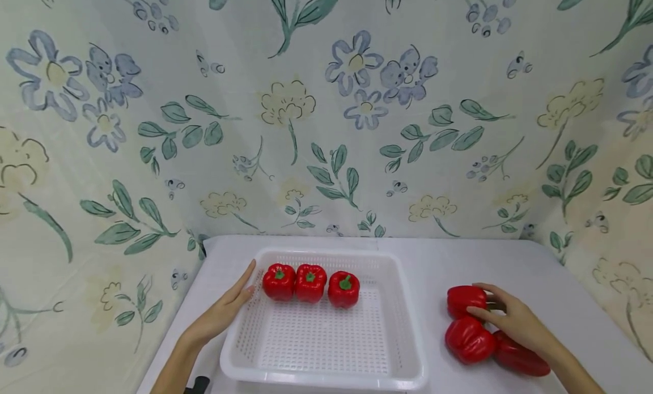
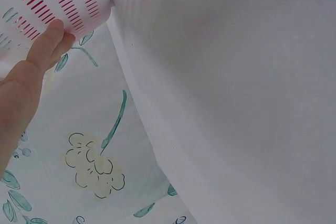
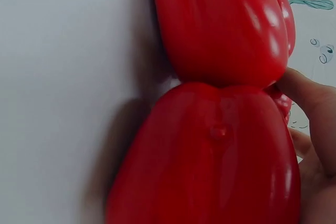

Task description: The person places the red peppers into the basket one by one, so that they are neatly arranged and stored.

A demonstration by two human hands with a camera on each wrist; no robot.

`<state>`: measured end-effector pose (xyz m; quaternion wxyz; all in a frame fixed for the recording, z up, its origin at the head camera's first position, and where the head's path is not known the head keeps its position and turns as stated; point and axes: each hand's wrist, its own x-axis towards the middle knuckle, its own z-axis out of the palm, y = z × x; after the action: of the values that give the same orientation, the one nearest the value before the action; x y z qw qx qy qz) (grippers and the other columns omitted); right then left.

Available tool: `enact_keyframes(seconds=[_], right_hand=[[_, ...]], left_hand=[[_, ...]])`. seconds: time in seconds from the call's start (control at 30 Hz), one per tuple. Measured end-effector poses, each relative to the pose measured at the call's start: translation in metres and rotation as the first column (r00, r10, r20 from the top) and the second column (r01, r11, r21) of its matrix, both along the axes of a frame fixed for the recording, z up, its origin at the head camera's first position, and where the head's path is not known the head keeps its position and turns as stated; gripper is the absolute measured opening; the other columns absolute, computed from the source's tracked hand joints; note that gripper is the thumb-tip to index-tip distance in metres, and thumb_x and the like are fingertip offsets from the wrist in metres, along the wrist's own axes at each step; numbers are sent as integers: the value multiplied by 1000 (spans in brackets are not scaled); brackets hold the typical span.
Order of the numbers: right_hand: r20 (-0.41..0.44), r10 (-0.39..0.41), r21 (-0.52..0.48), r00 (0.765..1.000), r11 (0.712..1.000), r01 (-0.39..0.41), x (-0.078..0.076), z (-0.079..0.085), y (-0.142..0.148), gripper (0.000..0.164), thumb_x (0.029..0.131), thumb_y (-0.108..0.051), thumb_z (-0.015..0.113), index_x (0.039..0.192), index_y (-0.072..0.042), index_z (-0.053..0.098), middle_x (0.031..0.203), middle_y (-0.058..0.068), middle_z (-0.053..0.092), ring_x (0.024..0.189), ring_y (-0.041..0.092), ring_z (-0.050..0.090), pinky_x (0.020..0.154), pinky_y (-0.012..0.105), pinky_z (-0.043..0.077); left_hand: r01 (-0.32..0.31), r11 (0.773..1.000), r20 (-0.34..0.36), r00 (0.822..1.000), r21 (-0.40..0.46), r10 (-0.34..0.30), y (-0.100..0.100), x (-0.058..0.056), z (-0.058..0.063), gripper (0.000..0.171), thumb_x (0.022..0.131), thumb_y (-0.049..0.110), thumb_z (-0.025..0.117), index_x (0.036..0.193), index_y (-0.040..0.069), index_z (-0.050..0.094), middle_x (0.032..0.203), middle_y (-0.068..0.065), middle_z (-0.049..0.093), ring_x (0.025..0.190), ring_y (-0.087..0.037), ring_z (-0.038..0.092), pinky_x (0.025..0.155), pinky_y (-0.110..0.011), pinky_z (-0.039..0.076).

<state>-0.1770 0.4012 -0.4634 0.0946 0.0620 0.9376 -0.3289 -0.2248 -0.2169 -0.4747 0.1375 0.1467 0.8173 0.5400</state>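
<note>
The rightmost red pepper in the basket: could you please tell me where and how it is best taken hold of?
Likely across the near and far sides of its body, coming from above and the right. The rightmost pepper appears to stand with its green stem up; its left neighbour sits close, while basket floor shows on its right.
</note>
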Motion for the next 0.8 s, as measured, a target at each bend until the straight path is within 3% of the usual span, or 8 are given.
enact_keyframes(seconds=[0.43, 0.67, 0.8], right_hand=[[-144, -26, 22, 989, 999, 29, 9, -5, -9, 90, 91, -51, 75, 158, -7, 36, 144, 36, 50, 125, 55, 47, 76, 54, 62], [-264, -49, -1, 963, 999, 50, 4, 0, -18, 86, 93, -48, 74, 161, -9, 36, 147, 34, 50, 130, 52, 46, 98, 72, 48], [-339, -52, -25, 939, 999, 46, 0, 5, -26, 83, 95, -46, 73, 161, -12, 37, 148, 32, 51, 131, 50, 48, 101, 72, 45]], left_hand=[[-3, 1000, -1, 1000, -12, 3, 0, 2, -1, 63, 112, 41, 37, 167, 37, 6, 177, -2, 0, 162, -37, -5, 125, -66, 3], [5, 1000, -26, 1000, -6, -5, -1, 2, -2, 63, 112, 41, 37, 167, 35, 6, 177, -2, 1, 162, -37, -5, 125, -66, 2], [7, 1000, -35, 999, -1, -7, -1, 1, -2, 64, 112, 40, 38, 167, 34, 7, 177, -2, 2, 162, -37, -5, 125, -67, 1]])
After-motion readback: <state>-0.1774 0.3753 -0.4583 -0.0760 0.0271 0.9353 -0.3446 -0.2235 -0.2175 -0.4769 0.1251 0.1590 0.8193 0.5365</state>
